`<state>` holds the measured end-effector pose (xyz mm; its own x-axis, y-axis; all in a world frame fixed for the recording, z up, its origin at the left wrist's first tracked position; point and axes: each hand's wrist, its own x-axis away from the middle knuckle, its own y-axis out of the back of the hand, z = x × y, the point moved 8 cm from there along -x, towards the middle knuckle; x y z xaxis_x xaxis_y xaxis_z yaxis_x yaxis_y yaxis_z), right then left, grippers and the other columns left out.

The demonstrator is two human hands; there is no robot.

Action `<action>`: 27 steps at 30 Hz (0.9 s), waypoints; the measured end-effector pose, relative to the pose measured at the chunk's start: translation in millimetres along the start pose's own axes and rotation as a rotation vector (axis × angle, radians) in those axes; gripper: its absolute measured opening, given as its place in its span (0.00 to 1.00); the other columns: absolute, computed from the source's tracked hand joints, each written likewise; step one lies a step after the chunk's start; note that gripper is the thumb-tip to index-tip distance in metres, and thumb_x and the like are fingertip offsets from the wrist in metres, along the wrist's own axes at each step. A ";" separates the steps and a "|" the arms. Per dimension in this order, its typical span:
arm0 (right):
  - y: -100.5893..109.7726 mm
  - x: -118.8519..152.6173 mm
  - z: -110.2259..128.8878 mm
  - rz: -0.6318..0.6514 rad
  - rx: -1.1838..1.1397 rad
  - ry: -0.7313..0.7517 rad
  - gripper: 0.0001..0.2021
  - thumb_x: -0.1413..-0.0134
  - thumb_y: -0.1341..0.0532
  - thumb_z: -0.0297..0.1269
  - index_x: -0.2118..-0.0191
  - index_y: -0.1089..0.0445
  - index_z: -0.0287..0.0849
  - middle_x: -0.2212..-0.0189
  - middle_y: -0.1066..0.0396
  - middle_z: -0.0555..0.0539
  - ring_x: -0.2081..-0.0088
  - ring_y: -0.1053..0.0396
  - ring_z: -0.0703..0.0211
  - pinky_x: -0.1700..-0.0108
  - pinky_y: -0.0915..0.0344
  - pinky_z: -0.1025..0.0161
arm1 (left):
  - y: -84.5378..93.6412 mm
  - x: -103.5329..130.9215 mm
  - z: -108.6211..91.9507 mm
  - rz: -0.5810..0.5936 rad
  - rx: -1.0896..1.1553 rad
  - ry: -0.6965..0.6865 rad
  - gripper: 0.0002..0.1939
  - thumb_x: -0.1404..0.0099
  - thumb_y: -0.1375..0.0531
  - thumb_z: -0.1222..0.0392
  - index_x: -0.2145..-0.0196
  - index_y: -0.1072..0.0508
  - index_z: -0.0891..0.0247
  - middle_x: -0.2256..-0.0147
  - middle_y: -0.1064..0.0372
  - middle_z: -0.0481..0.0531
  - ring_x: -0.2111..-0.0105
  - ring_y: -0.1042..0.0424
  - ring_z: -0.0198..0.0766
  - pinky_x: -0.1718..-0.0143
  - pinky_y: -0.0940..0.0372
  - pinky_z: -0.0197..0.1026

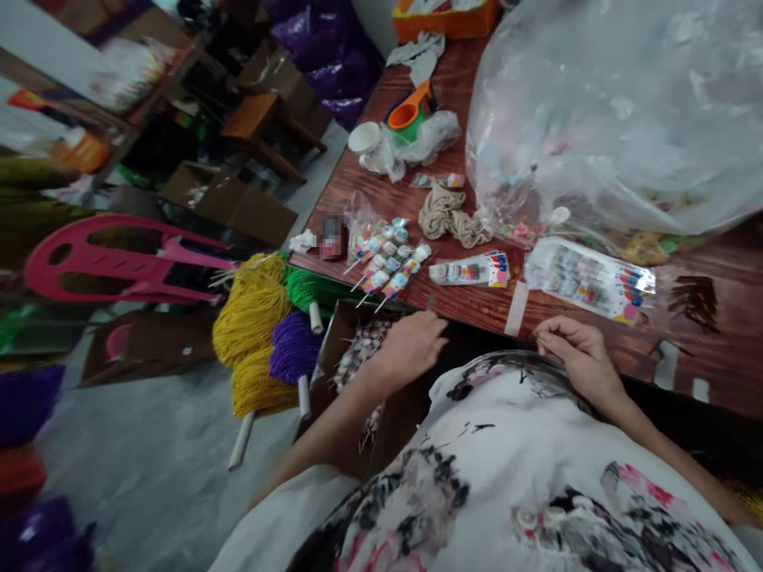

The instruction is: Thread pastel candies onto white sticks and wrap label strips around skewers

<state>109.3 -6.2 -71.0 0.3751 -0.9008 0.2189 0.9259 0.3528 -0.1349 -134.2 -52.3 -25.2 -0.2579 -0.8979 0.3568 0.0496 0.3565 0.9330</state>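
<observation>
My left hand (414, 343) hovers above a cardboard box (390, 433) at the table's near edge, its fingers loosely bent and a little apart, with nothing visible in them. Inside the box lie many small sticks with pale and reddish ends (359, 356). At the table edge, my right hand (575, 349) has thumb and forefinger pinched together; whatever they hold, if anything, is hidden. Several wrapped candy skewers (390, 258) lie on the table beyond my left hand. A small printed packet (470, 270) and a larger clear-fronted packet (587, 278) lie beyond my right hand.
The wooden table (489, 314) bears a huge clear plastic bag (613, 111), a crumpled beige cloth (450, 216), a white cup (365, 138), an orange tape dispenser (408, 115) and brown strips (693, 302). Yellow cord bundles (253, 342) and a pink chair (125, 258) stand left.
</observation>
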 end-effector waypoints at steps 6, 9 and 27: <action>33.7 23.4 39.4 -0.317 0.242 0.271 0.10 0.41 0.39 0.41 0.71 0.28 0.43 0.77 0.30 0.51 0.75 0.34 0.62 0.70 0.36 0.63 | 53.2 -118.3 -175.2 -0.332 -0.033 -0.620 0.12 0.30 0.48 0.61 0.58 0.27 0.68 0.57 0.30 0.62 0.52 0.32 0.50 0.57 0.35 0.47; 91.5 61.8 37.3 -0.682 0.322 0.294 0.07 0.41 0.38 0.39 0.67 0.27 0.44 0.77 0.30 0.52 0.75 0.33 0.62 0.71 0.35 0.63 | 52.3 -154.4 -212.2 -0.330 -0.103 -0.647 0.11 0.31 0.47 0.66 0.57 0.28 0.71 0.55 0.31 0.64 0.51 0.33 0.52 0.59 0.35 0.48; 469.5 197.5 36.7 -1.630 0.890 -0.335 0.47 0.81 0.20 0.41 0.47 0.32 0.30 0.49 0.36 0.13 0.50 0.40 0.31 0.57 0.53 0.39 | 35.1 -182.5 -180.7 -0.454 -0.163 -0.607 0.25 0.34 0.49 0.70 0.40 0.33 0.65 0.46 0.30 0.65 0.53 0.29 0.49 0.53 0.34 0.50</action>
<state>619.8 -9.1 -55.6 -0.8852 -0.4032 -0.2321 0.0455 -0.5716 0.8193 89.0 77.4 -49.0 -0.7678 -0.6316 -0.1071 -0.0583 -0.0975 0.9935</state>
